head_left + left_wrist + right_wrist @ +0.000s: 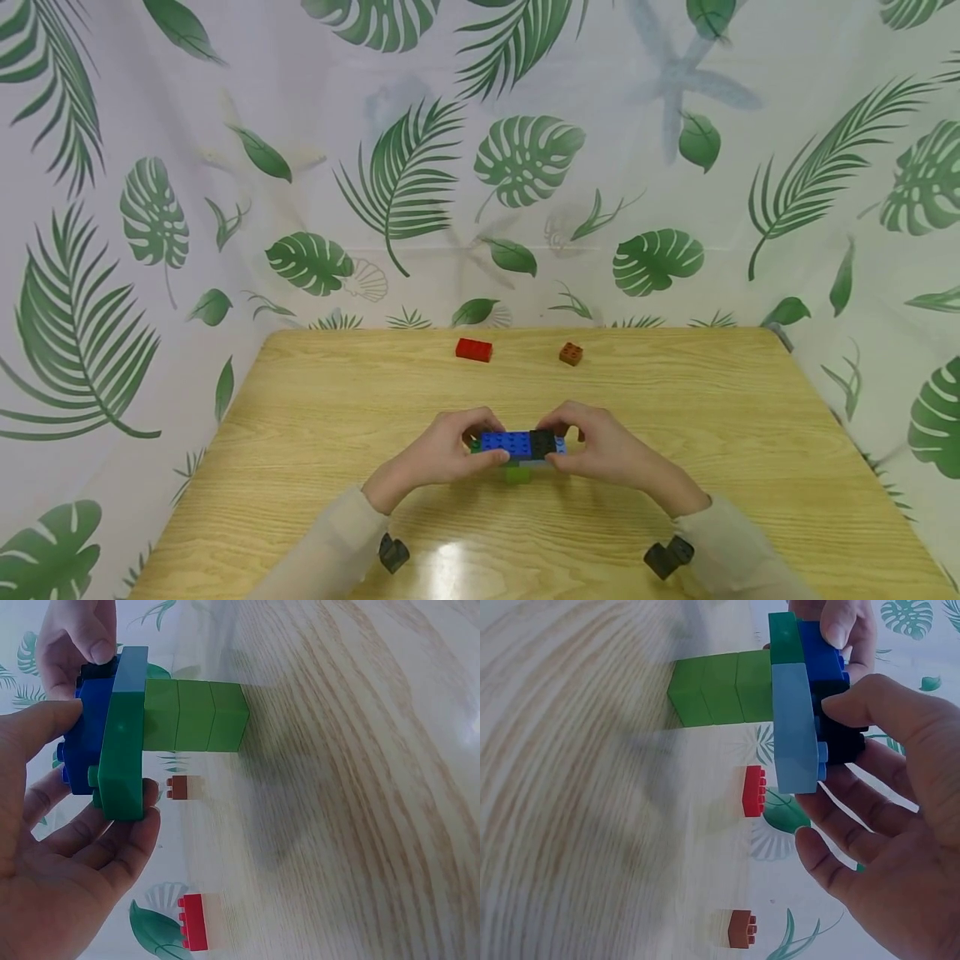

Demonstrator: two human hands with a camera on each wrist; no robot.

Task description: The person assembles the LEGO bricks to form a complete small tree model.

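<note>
A stack of toy building bricks stands on the table in front of me. Its column of light green bricks (720, 688) carries a dark green brick (124, 769) and a light blue brick (795, 731) end to end. On top of these lie a long blue brick (506, 443) and a shorter black brick (542, 444). My left hand (448, 450) pinches the blue brick, thumb on its near side and fingers around the back. With thumb and fingers, my right hand (603, 446) grips the black brick at the other end.
Toward the far edge of the wooden table (337, 392) lie a red brick (474, 350) and, to its right, a small brown brick (571, 354). Behind the table hangs a leaf-patterned curtain (555, 275).
</note>
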